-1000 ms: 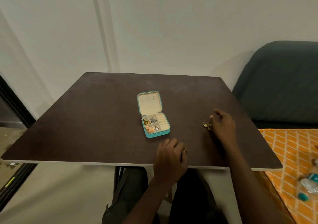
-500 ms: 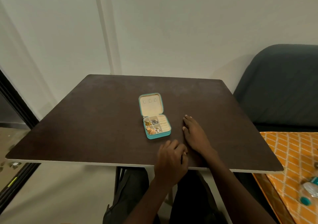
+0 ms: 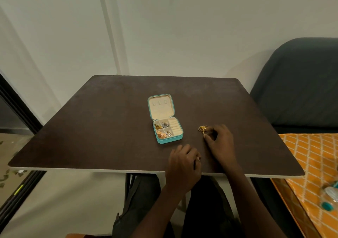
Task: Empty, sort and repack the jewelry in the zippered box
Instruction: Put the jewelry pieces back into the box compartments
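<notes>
Moved rightward from beside the teal jewelry box (image 3: 165, 118): right hand (image 3: 220, 142), fingers pinched on gold rings (image 3: 202, 128) on the bench (image 3: 102, 128). Left hand (image 3: 183, 164) loosely curled, empty, at near edge.

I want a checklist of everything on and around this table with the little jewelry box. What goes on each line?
Surface: dark brown table, bare except for the job's things.
Job's things: teal jewelry box lies open; four small compartments hold gold, silver and coppery pieces; ring-roll section looks empty. Gold jewelry cluster lies on the table, right of the box.
Clutter: nothing seen on the table.
Hands: right hand at the gold cluster, fingertips by it; grip unclear. Left hand curled at the near table edge, holding nothing visible.
Cables: nothing seen.
Surroundings: white wall; dark chair on the right; orange patterned cloth with a plastic bottle.
</notes>
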